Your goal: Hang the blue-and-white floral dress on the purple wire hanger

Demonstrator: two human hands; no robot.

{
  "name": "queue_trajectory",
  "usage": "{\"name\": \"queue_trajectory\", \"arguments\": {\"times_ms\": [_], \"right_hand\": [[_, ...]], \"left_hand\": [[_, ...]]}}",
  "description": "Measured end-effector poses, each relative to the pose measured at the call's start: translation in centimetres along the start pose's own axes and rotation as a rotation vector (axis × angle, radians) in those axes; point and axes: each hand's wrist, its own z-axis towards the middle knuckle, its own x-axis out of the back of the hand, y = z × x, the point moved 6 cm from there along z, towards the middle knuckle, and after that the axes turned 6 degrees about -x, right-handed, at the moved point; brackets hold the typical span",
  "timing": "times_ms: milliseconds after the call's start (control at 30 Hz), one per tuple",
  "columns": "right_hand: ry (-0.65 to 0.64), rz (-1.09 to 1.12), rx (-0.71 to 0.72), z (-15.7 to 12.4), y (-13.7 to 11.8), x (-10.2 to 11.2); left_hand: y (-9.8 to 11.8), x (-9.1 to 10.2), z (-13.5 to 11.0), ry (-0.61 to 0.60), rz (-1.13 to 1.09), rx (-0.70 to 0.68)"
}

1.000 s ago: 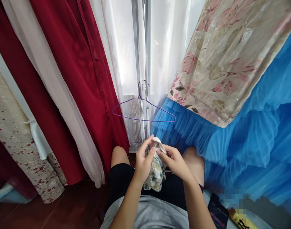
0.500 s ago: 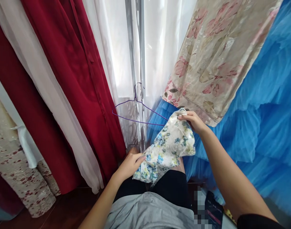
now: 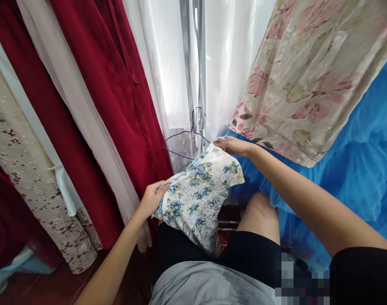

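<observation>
A small white garment with blue flowers (image 3: 198,192) is stretched out over my lap. My left hand (image 3: 151,198) pinches its lower left edge, fingers closed on the cloth. My right hand (image 3: 233,145) grips its upper right corner, raised close to a thin purple wire hanger (image 3: 177,150). The hanger hangs on a metal window frame (image 3: 198,76), partly hidden behind the garment and my right hand.
Dark red curtains (image 3: 95,84) and white sheer curtains (image 3: 163,63) hang to the left and behind. A beige fabric with pink flowers (image 3: 304,72) and a blue tulle skirt (image 3: 355,169) fill the right. A spotted beige cloth (image 3: 25,169) hangs far left above a wooden floor (image 3: 47,284).
The bunched garment has been pulled open: my right hand lifted its corner up towards the hanger while my left hand drew the other edge out to the left.
</observation>
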Motion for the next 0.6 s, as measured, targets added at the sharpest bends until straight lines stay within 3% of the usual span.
{"name": "queue_trajectory", "arguments": {"times_ms": [133,300,367,433,600], "right_hand": [[0.022,-0.002,-0.037,-0.5,-0.6,0.4],[0.089,-0.114,-0.063,-0.2,-1.7,2.2],[0.088,-0.138,-0.081,0.1,-1.6,2.7],[0.088,-0.163,-0.080,0.4,-1.4,3.1],[0.104,-0.167,-0.156,0.3,-0.9,3.3]], "left_hand": [[-1.7,0.7,0.8,-0.139,0.205,-0.023],[-6.7,-1.2,3.0,-0.471,0.320,-0.082],[-8.2,-0.5,4.8,-0.452,0.300,-0.095],[-8.9,1.5,7.3,-0.363,0.296,-0.097],[-7.7,7.7,14.0,-0.179,0.325,-0.094]]}}
